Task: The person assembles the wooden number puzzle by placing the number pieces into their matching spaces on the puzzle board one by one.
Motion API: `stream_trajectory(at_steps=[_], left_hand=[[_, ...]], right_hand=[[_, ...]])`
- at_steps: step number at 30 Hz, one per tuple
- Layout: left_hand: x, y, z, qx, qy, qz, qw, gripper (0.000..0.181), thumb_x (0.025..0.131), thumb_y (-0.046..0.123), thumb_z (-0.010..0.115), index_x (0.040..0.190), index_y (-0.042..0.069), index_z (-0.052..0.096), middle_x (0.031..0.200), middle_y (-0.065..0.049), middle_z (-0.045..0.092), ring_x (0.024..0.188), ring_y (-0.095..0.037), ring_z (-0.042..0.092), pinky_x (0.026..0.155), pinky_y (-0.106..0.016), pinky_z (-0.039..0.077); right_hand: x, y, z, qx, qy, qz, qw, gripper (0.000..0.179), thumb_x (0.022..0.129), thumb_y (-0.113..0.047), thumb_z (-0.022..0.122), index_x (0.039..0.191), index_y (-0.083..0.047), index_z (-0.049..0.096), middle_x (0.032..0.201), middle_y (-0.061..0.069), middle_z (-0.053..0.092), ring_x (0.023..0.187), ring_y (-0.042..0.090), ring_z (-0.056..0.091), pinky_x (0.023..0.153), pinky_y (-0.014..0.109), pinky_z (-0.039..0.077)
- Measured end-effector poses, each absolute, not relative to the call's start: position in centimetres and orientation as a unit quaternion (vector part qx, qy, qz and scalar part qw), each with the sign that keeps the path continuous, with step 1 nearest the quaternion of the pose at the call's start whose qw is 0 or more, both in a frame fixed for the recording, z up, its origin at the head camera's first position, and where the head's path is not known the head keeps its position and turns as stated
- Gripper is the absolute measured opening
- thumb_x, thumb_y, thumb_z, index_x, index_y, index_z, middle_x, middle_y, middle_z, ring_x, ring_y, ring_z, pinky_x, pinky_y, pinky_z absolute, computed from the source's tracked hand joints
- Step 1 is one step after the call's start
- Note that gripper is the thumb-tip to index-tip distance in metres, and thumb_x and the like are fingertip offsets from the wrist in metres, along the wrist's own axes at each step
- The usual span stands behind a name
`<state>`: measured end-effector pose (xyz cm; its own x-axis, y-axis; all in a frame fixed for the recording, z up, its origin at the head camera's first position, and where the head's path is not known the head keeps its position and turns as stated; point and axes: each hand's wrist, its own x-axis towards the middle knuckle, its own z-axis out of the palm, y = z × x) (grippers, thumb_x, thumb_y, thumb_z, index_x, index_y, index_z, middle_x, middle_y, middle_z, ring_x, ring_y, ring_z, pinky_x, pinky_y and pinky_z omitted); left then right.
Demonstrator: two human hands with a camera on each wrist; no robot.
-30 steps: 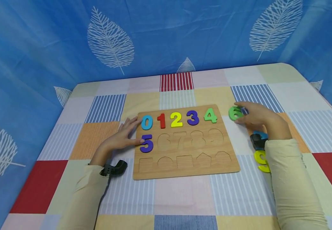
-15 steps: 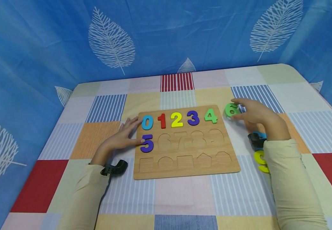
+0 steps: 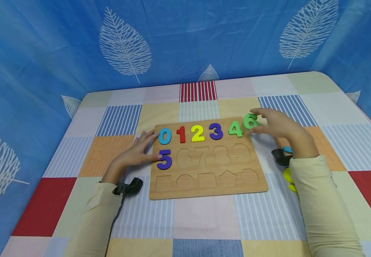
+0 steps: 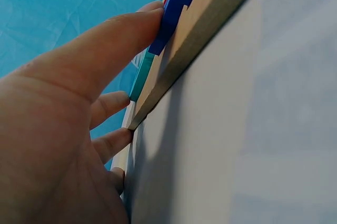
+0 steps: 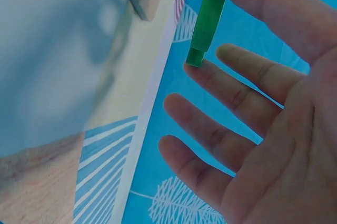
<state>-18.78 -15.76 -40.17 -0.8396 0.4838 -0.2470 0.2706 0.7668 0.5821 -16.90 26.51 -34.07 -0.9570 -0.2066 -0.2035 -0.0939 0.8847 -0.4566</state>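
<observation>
A wooden number board lies on the table, with a blue 0, red 1, yellow 2, purple 3 and green 4 along its top row. My right hand pinches a green number 6 between thumb and fingers, at the board's upper right corner. In the right wrist view the green 6 is seen edge-on, off the table. My left hand rests at the board's left edge with fingers extended. Its thumb touches the purple number 5, and its fingertips are beside the light blue 0.
Right of the board, a yellow number piece and a blue piece lie partly hidden by the right wrist and sleeve. Outlined recesses for a 7, 8 and 9 and several shapes show in the board. A blue leaf-patterned curtain stands behind the table.
My right hand has carried the green 6 leftward from the cloth to the board's upper right corner. The left hand has stayed in place.
</observation>
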Motion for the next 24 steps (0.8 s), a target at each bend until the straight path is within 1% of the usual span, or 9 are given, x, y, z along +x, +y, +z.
stream_trajectory(at_steps=[9, 15, 24], left_hand=[[-18.8, -15.7, -40.2, 0.208, 0.919, 0.273, 0.194, 0.085, 0.08, 0.041, 0.065, 0.147, 0.018, 0.017, 0.155, -0.009, 0.004, 0.141, -0.03, -0.014, 0.111, -0.053, -0.013], [-18.7, -15.8, -40.2, 0.205, 0.919, 0.273, 0.195, 0.085, 0.08, 0.041, 0.065, 0.147, 0.019, 0.017, 0.155, -0.009, 0.004, 0.141, -0.03, -0.014, 0.111, -0.053, -0.013], [-18.6, -15.7, -40.1, 0.202, 0.919, 0.276, 0.197, 0.085, 0.08, 0.041, 0.065, 0.147, 0.02, 0.017, 0.155, -0.009, 0.004, 0.141, -0.029, -0.014, 0.11, -0.053, -0.013]], right_hand=[[-16.9, 25.0, -34.1, -0.104, 0.957, -0.243, 0.118, 0.071, 0.082, -0.03, 0.067, 0.139, -0.002, 0.034, 0.138, 0.024, 0.038, 0.123, 0.045, 0.036, 0.097, 0.06, 0.033], [-16.8, 23.5, -34.2, -0.109, 0.959, -0.24, 0.106, 0.067, 0.082, -0.026, 0.067, 0.137, -0.002, 0.037, 0.137, 0.024, 0.039, 0.124, 0.044, 0.037, 0.1, 0.058, 0.032], [-16.5, 21.3, -34.2, -0.136, 0.957, -0.24, 0.087, 0.065, 0.081, -0.021, 0.068, 0.135, 0.002, 0.038, 0.134, 0.026, 0.042, 0.125, 0.043, 0.037, 0.103, 0.056, 0.031]])
